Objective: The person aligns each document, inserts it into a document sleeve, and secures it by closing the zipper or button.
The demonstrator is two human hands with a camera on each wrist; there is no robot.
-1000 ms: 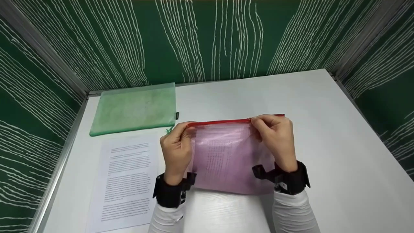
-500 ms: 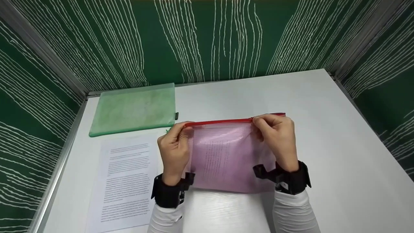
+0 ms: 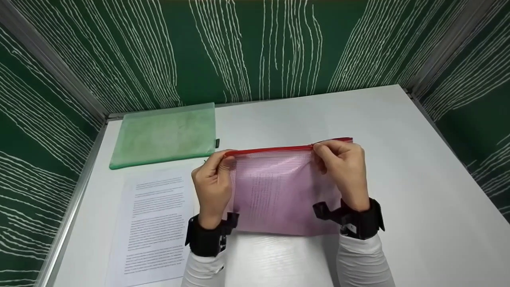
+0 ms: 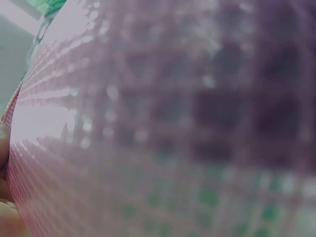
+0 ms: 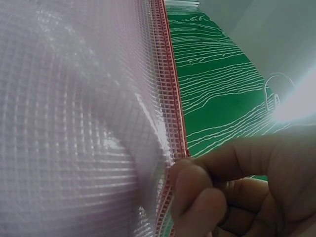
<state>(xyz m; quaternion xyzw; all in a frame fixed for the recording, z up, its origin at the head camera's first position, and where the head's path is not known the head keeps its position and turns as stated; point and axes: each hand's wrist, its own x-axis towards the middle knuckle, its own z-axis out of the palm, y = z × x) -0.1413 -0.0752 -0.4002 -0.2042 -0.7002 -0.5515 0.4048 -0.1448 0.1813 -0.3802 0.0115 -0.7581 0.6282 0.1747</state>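
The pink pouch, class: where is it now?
In the head view, the pink pouch is below centre, held between the left hand and right hand, to the right of the printed sheet.

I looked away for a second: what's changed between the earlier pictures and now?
The left hand has shifted slightly left and the right hand slightly right, so more red zip shows between them; the lower edge of the pink pouch sits a little higher in the head view. Both hands kept their grip. The green pouch and printed sheet stayed put.
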